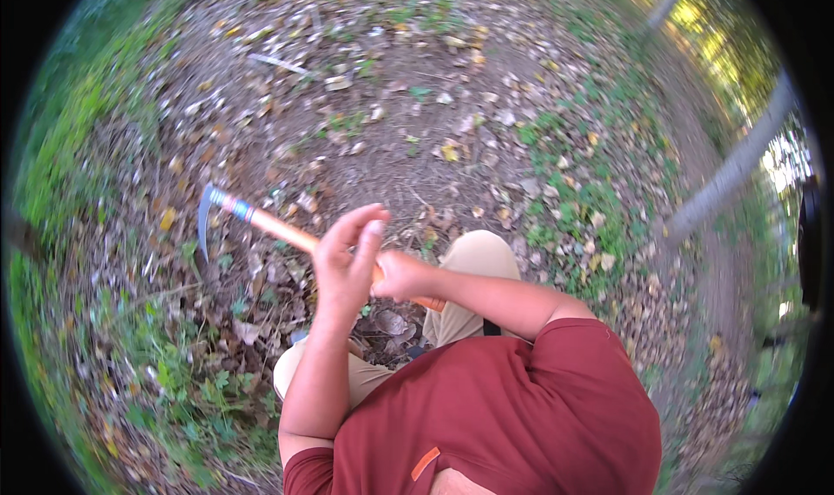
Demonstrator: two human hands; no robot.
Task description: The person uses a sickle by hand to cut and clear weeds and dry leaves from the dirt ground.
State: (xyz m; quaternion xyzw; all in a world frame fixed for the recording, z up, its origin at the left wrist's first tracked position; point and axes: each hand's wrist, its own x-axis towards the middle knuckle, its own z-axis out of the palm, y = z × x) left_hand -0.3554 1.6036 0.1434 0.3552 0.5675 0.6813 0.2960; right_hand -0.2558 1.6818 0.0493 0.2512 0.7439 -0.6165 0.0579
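A sickle with a curved metal blade (pixel 204 224) and a wooden handle (pixel 285 230) slants across in front of me, its blade towards the left. My right hand (pixel 405 275) is closed around the handle near its lower end, which shows orange beyond my wrist. My left hand (pixel 345 254) is raised over the middle of the handle, thumb and fingers loosely bent and not wrapped round the wood. Part of the handle is hidden behind this hand, so whether they touch cannot be told. Coloured bands circle the handle near the blade.
Dry leaves (pixel 391 325) and bare soil (pixel 384 162) cover the ground. Low green plants (pixel 195 391) grow at the lower left, more (pixel 580 228) at the right. My bent knee (pixel 482 254) is close to my right hand. A tree trunk (pixel 730 175) stands at the right.
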